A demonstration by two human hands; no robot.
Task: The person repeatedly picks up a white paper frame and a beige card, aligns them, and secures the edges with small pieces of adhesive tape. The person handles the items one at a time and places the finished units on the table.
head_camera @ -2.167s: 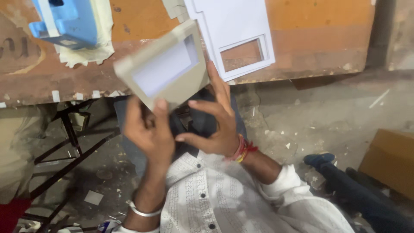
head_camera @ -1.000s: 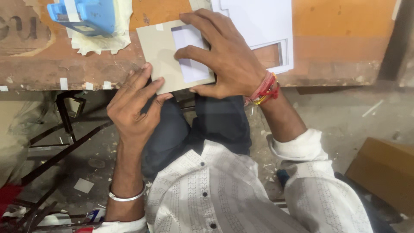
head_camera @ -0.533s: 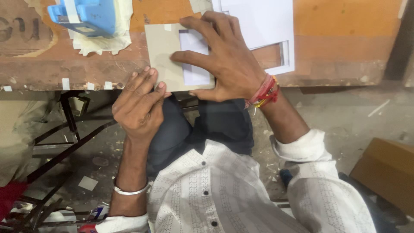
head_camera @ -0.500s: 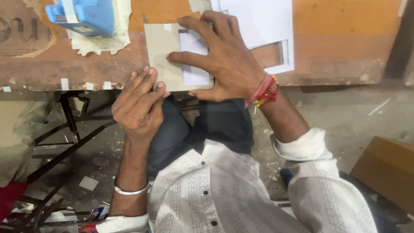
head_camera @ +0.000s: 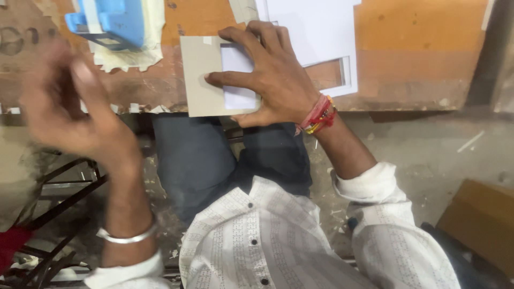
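Observation:
A grey cardboard frame (head_camera: 202, 80) with a white inner panel lies flat on the wooden table (head_camera: 417, 59) near its front edge. My right hand (head_camera: 270, 75) presses down on it with the fingers spread. My left hand (head_camera: 75, 112) is blurred at the left, raised off the table, fingers apart and holding nothing. A white card sheet with a rectangular cut-out (head_camera: 321, 32) lies just behind my right hand.
A blue tool (head_camera: 110, 21) rests on torn paper at the table's back left. A dark metal stand (head_camera: 59, 187) stands on the littered floor at the left. A brown cardboard box (head_camera: 482, 219) sits at the lower right.
The frame was lowered from in front of me onto the table. My right hand now pins it flat. My left hand let go and swung away to the left.

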